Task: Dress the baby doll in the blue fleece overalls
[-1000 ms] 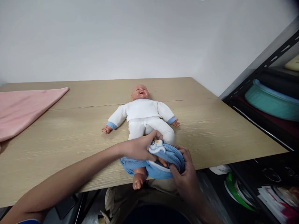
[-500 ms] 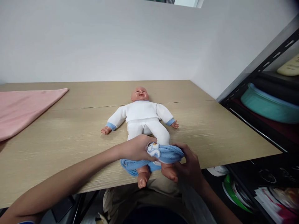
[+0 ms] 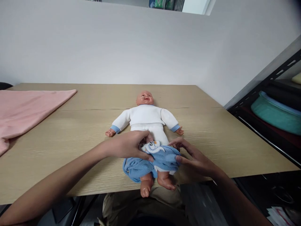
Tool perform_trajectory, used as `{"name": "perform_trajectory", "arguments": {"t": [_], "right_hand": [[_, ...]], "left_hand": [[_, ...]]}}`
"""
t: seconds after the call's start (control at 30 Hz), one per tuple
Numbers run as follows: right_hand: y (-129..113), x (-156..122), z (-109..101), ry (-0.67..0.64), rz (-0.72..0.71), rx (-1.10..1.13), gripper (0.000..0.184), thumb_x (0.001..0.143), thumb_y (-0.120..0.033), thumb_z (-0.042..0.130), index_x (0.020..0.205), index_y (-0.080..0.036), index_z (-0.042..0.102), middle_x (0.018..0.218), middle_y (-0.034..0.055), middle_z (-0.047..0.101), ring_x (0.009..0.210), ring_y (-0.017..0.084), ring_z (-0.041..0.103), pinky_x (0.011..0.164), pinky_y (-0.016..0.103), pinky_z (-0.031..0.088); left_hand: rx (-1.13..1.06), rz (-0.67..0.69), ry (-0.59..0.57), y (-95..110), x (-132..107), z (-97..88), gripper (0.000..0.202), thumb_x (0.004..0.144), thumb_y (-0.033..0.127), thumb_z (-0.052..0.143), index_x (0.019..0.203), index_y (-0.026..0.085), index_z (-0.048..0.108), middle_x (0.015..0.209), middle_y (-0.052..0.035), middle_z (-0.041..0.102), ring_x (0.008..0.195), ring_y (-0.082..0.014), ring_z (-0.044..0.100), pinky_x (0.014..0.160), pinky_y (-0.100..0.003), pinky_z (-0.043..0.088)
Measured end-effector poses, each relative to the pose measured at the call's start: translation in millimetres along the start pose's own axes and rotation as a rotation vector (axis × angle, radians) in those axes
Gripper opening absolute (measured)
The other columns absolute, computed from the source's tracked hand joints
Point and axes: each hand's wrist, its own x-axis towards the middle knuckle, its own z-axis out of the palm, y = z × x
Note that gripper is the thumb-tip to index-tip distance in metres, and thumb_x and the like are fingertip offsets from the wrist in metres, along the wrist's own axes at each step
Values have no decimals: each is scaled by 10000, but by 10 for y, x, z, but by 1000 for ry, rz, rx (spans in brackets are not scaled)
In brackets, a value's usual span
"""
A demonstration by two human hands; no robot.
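On its back on the table lies a baby doll (image 3: 147,114) with a white cloth body and blue cuffs, its feet toward me. Blue terry pants (image 3: 162,158) with a white animal patch sit bunched around its lower legs; both bare feet stick out below. My left hand (image 3: 135,146) grips the waistband beside the patch, thumb in front and fingers partly hidden behind the cloth. On the other side, my right hand (image 3: 189,155) pinches the pants' edge between thumb and fingers. The waistband lies below the doll's white thighs.
A pink cloth (image 3: 30,108) is spread at the table's left. Along the right stands a black metal shelf (image 3: 265,83) holding a teal basin (image 3: 276,113). A white wall (image 3: 131,47) rises behind the wooden table (image 3: 82,131), whose front edge is by my lap.
The pants around the doll's leg on the right are less bunched and spread higher. My right hand has shifted up to their outer edge. My view has tilted slightly upward.
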Motion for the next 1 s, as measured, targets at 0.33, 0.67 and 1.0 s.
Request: {"name": "perform_trajectory", "arguments": {"t": [0.33, 0.67, 1.0], "right_hand": [[-4, 499, 58, 147, 129, 194, 414, 1016, -679, 625, 1025, -267, 590, 741, -48, 552, 655, 166, 501, 609, 281, 439], [-90, 869, -171, -26, 87, -147, 363, 949, -575, 733, 1019, -219, 751, 910, 5, 709, 858, 217, 650, 773, 322, 492], [69, 1244, 59, 349, -63, -206, 276, 1058, -514, 581, 1034, -244, 630, 930, 12, 682, 892, 229, 647, 865, 354, 484]], "left_hand": [[-163, 6, -25, -325, -309, -138, 203, 977, 404, 680, 1049, 217, 652, 1088, -27, 663, 1045, -220, 612, 949, -318, 501], [-471, -125, 317, -570, -216, 383, 411, 983, 536, 732, 1215, 212, 633, 1072, -34, 700, 1020, -226, 658, 910, -343, 562], [-300, -29, 613, -656, -2, 329, 392, 1118, 486, 543, 1388, 211, 614, 1490, -115, 624, 1442, -266, 545, 1297, -438, 386]]}}
